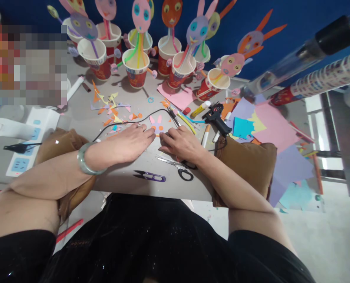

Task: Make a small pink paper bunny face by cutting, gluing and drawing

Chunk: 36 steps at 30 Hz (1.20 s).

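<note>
A small purple paper rabbit face (156, 122) with pink ears and orange eyes lies on the grey table between my hands. My left hand (130, 141), palm down, has its fingertips closed on the left side of the face. At the face's lower right edge, the bent fingers of my right hand (182, 143) are closed on it, and a small orange strip shows between the fingertips. What lies under the fingers is hidden. Black-handled scissors (185, 174) lie partly below my right hand. Purple thread snips (151, 176) rest near the table's front edge.
Several paper cups (135, 68) with paper animal heads stand along the back. A black glue gun (217, 120) lies right, its cable crossing the table. Paper scraps (112, 112), markers (200, 109) and coloured sheets (276, 125) surround the hands. Brown cushions (245, 165) support both forearms. A power strip (30, 137) is left.
</note>
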Tool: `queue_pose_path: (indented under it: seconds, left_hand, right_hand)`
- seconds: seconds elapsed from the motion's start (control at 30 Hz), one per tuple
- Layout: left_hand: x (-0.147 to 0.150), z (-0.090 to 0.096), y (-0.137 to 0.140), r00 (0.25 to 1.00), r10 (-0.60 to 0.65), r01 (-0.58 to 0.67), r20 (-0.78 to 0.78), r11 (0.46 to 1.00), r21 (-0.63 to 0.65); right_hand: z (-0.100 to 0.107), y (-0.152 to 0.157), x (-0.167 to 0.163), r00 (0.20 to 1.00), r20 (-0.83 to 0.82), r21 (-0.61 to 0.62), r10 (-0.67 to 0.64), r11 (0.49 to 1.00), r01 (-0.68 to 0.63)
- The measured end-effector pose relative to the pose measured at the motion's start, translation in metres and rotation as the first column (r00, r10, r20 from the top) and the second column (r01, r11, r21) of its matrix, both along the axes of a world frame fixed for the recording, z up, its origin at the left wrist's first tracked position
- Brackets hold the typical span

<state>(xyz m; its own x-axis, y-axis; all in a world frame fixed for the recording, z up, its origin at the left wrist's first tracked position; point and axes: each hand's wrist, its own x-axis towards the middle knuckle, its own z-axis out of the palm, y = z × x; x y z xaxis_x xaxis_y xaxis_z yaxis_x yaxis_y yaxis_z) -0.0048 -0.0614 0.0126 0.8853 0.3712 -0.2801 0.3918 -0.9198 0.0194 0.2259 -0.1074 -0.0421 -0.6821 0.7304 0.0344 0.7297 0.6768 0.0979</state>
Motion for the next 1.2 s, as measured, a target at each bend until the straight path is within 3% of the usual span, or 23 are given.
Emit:
queue_pose_path:
  seconds: [0.2,0.37,0.5,0.6,0.73,0.93,1.0,1.1,1.2]
  left_hand:
    - [-0.007,-0.011,0.004,0.996,-0.041,0.038,0.079,0.998,0.046]
    - [-0.008,-0.008,0.005,0.995,-0.042,0.040,0.085,0.999,0.028]
    - [-0.008,-0.004,0.006,0.997,-0.047,0.047,0.063,0.999,0.006]
    - [-0.008,-0.001,0.006,0.998,-0.038,0.038,0.049,0.999,-0.012]
    - [-0.010,0.002,0.009,0.997,-0.043,0.048,0.062,0.996,-0.080]
    - [-0.011,-0.004,0.012,0.997,-0.066,0.068,0.035,0.995,-0.073]
    - [-0.009,-0.006,0.011,0.999,-0.044,0.045,0.012,0.997,-0.068]
    - [-0.006,-0.007,0.009,0.999,-0.025,0.027,0.033,0.998,-0.053]
    - [-0.003,-0.006,0.007,1.000,-0.019,0.020,0.024,0.999,-0.041]
  right_hand:
    - [0.000,0.000,0.000,1.000,0.010,-0.011,-0.002,1.000,0.002]
    - [0.003,-0.001,0.001,0.999,-0.031,-0.013,-0.005,1.000,0.004]
    - [0.004,-0.001,0.001,0.998,-0.062,-0.082,-0.014,0.997,0.009]
    - [0.004,0.000,0.006,0.982,-0.177,-0.160,-0.065,0.986,0.037]
    - [0.018,0.003,0.023,0.874,-0.441,-0.218,-0.206,0.969,0.118]
    - [0.062,-0.005,0.048,0.709,-0.618,-0.140,-0.339,0.935,0.325]
    - [0.073,-0.011,0.053,0.725,-0.606,-0.110,-0.327,0.937,0.331]
    - [0.085,-0.021,0.060,0.813,-0.502,-0.058,-0.294,0.950,0.308]
    - [0.091,-0.037,0.068,0.837,-0.403,-0.034,-0.370,0.920,0.390]
